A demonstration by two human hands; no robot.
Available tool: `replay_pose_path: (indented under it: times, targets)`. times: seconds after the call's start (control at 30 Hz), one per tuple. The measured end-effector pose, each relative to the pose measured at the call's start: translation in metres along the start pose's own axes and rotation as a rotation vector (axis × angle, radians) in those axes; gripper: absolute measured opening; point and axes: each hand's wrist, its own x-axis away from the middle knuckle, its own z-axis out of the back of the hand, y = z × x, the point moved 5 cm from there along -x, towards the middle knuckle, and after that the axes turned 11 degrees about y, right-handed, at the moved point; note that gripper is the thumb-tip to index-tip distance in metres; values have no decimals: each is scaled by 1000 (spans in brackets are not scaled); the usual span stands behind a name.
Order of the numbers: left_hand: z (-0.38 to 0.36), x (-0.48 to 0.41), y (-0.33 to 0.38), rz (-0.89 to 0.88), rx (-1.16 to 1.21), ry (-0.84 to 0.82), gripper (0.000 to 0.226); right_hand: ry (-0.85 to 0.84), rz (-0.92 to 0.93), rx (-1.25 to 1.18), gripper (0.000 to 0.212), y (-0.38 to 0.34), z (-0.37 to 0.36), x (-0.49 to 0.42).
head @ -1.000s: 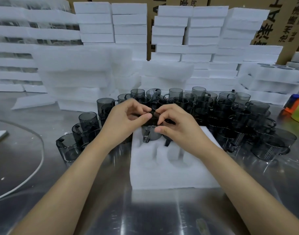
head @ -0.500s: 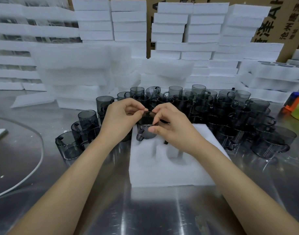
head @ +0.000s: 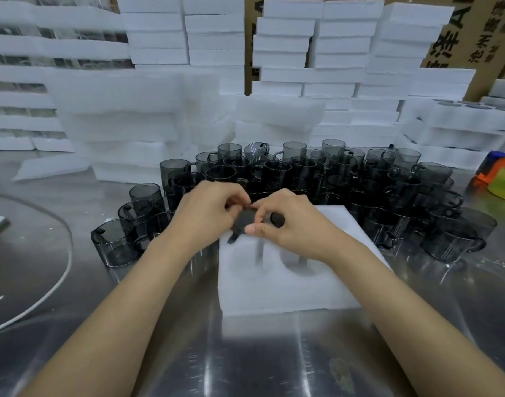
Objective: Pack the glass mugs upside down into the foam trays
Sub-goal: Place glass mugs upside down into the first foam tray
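Smoky grey glass mugs (head: pixel 331 179) crowd the far half of the shiny steel bench (head: pixel 159 353). Nearer me, touching that crowd, lies the white foam tray (head: pixel 288 290) with round pockets. Over its far left corner one dark mug (head: pixel 244 222), blurred and perhaps already inverted, is pinched between my left hand (head: pixel 208 213) and my right hand (head: pixel 291 224), fingers curled round it.
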Motion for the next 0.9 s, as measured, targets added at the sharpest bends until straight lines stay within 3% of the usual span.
replay_pose_path:
  times: [0.1, 0.3, 0.37, 0.43, 0.5, 0.57, 0.73, 0.9]
  targets:
    - [-8, 2, 2, -14, 8, -86, 35, -3, -21, -15, 21, 2, 1, 0]
    - [-11, 2, -2, 24, 62, -89, 39, -14, -57, -87, 11, 3, 2, 2]
    - [-11, 3, -2, 15, 77, -69, 35, 82, -69, -96, 4, 6, 11, 1]
    - [-12, 4, -3, 17, 86, -60, 31, 286, -114, -92, 8, 17, 36, -2]
    - [-13, 4, -4, 22, 90, -60, 29, 486, -172, -14, 9, 35, 66, -1]
    - [-13, 4, -5, 24, 96, -57, 29, 566, -244, 171, 14, 58, 89, 4]
    - [-13, 5, -6, 21, 105, -56, 29, 302, -450, 582, 41, 110, 99, 16]
    - [-12, 3, -4, -9, 85, -60, 29, 537, -442, 541, 30, 110, 105, 18]
